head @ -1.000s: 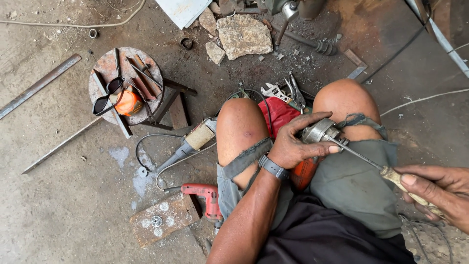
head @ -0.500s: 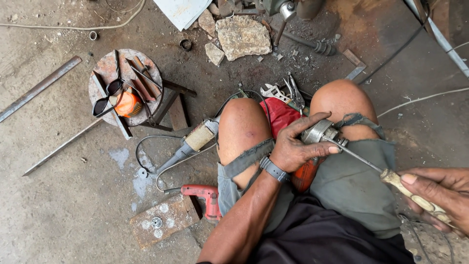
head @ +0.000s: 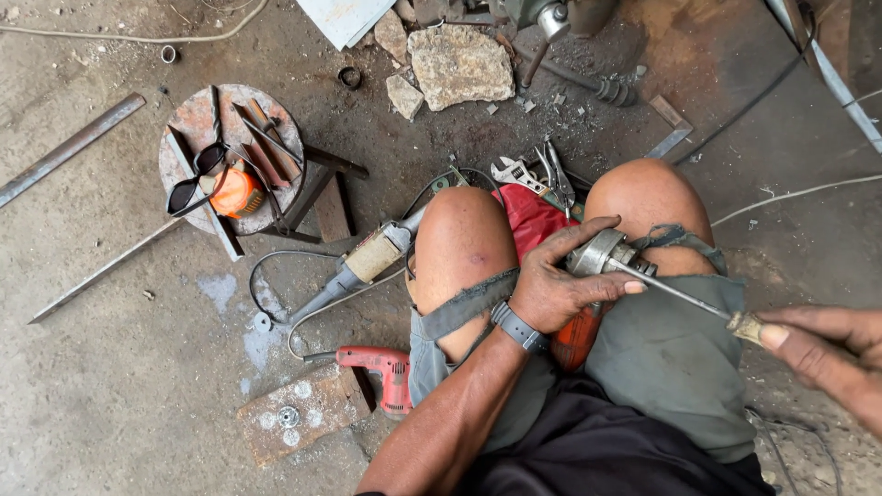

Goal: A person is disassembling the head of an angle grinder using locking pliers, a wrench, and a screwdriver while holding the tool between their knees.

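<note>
Screwdriver (head: 675,292) work on your lap: your left hand (head: 560,285) is wrapped around a round metal part (head: 599,253) resting between your knees, thumb laid over the shaft near the tip. Your right hand (head: 818,354) pinches the pale handle (head: 746,327), fingers closed round it at the frame's right edge.

Part sits just above a red-and-orange tool body (head: 577,338) wedged between your thighs. Whether the tip is seated in a screw head I cannot tell; the thumb hides it.

To do this well: keep the shaft in line with the fastener, press inward before you turn, and let the left hand clamp the part hard against your leg so it cannot spin. Mind the thumb beside the tip in case of a slip.

Around you on the concrete floor (head: 110,386): angle grinder (head: 363,266) by the left knee, red drill (head: 381,372) below it, adjustable wrench (head: 514,172) and pliers (head: 556,170) above the knees, a round metal stool (head: 197,124) carrying sunglasses (head: 193,184) and an orange object (head: 237,191).
</note>
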